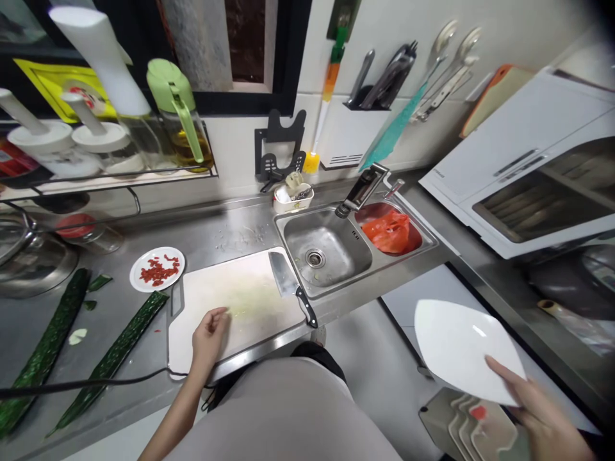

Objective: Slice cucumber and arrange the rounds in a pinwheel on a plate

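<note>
Hands apart, right hand (541, 403) gripping one white plate (461, 339) at near right, long axis far-left to near-right, left hand (209, 328) curled (contents unclear) at one cutting board (202, 288), one knife (285, 276) rightward, two cucumbers (119, 347) left.

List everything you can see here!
Cutting board: one, white, on counter
Knife: one, silver, black, on cutting board
Cucumbers: two, green, left
Round plate: one, white, under red pieces
Sink: one, silver, right of cutting board
Bag: one, red, in sink
Faucet: one, dark, by sink
Containers: several, mixed colours, left shelf
Utensils: several, mixed colours, on wall
Cabinet: one, white, far right
Square plate: one, white, lower right
Left hand: one, at cutting board
Right hand: one, holding square plate
</note>
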`<action>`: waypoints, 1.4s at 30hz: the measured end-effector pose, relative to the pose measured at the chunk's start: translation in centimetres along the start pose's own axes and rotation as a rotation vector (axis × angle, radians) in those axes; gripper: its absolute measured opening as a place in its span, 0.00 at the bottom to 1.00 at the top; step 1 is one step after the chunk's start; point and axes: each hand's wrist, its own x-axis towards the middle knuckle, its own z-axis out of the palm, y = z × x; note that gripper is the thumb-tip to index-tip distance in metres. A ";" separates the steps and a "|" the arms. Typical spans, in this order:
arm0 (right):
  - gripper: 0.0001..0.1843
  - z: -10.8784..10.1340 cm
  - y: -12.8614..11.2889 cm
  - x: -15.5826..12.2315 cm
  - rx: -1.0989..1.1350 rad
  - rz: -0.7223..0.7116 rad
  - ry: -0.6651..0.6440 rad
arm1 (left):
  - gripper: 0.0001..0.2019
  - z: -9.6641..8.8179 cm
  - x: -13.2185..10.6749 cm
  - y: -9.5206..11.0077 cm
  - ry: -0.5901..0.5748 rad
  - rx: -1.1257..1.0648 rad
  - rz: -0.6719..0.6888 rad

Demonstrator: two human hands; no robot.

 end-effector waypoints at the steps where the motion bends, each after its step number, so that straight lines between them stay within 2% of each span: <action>1: 0.11 1.6 -0.1 1.3 -0.006 0.189 -0.059 | 0.24 0.1 -0.1 0.1 0.003 -0.003 0.000; 3: 0.09 4.6 -0.3 3.0 0.036 0.288 -0.149 | 0.24 0.3 -0.2 0.1 0.006 -0.007 -0.003; 6: 0.12 8.6 -0.8 3.7 0.110 0.244 -0.278 | 0.24 0.3 -0.6 0.0 0.000 -0.006 -0.008; 10: 0.17 14.1 -1.1 3.1 0.151 0.108 -0.417 | 0.24 0.1 -0.8 0.0 0.002 -0.002 -0.013; 11: 0.19 15.6 -1.1 2.9 0.177 0.064 -0.414 | 0.25 0.1 -0.8 0.1 0.011 -0.004 -0.015; 14: 0.23 20.1 -1.3 2.1 0.185 -0.153 -0.284 | 0.25 0.0 -1.0 0.4 0.051 -0.004 -0.020; 17: 0.25 23.9 -2.0 0.7 0.006 -0.426 -0.196 | 0.25 0.0 -1.4 0.8 0.093 -0.001 -0.027; 21: 0.33 27.2 -3.2 -2.0 -0.153 -0.665 -0.226 | 0.24 0.0 -2.3 0.8 0.137 -0.013 -0.046; 23: 0.35 28.2 -3.5 -3.3 -0.205 -0.740 -0.265 | 0.24 0.0 -2.7 0.7 0.147 -0.021 -0.054; 27: 0.34 29.7 -3.2 -5.2 -0.214 -0.833 -0.336 | 0.22 0.6 -3.1 0.7 0.141 -0.037 -0.051; 30: 0.32 31.0 -2.9 -5.5 -0.135 -0.749 -0.289 | 0.20 1.6 -3.0 1.0 0.121 -0.060 -0.047; 34: 0.27 33.3 -3.3 -5.8 0.072 -0.469 -0.287 | 0.19 3.6 -2.0 1.8 0.075 -0.140 -0.062; 37: 0.25 35.2 -3.9 -7.0 0.230 -0.251 -0.368 | 0.19 5.6 -0.4 2.8 0.043 -0.257 -0.091; 42: 0.25 38.6 -5.1 -10.8 0.384 -0.062 -0.605 | 0.23 8.8 3.4 5.2 0.012 -0.511 -0.210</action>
